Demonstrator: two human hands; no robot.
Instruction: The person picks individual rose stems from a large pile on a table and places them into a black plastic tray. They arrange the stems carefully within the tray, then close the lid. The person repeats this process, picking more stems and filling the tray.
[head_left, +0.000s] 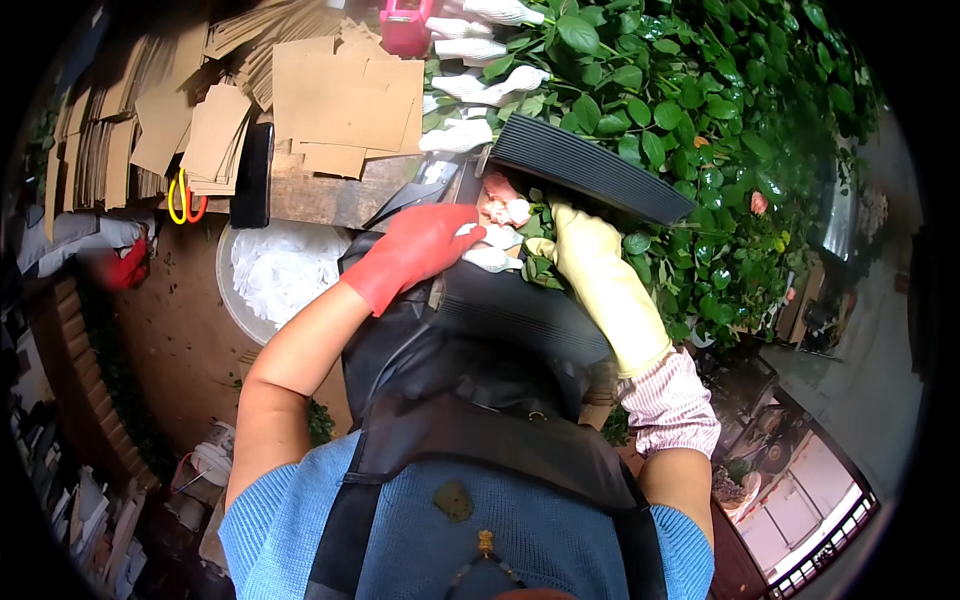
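Observation:
My left hand (433, 238), in a red rubber glove, has its fingertips at a white mesh-sleeved flower head (501, 236); whether it grips it cannot be told. A second white-sleeved flower head (492, 260) lies just below. Pink roses (504, 201) rest between two black ribbed panels, the upper one (592, 165) tilted up and the lower one (525, 311) near my lap. My right hand (581, 232), in a long pale yellow glove, reaches among the leafy stems under the upper panel; its fingertips are partly hidden, so its hold is unclear.
Cardboard sheets (352, 97) and a black phone-like slab (252, 176) lie on the wooden table (319, 191), near yellow- and red-handled scissors (186, 199). Leafy rose stems (720, 150) fill the right. A tub of white pieces (281, 270) stands lower left. Another person's red-gloved hand (127, 264) shows far left.

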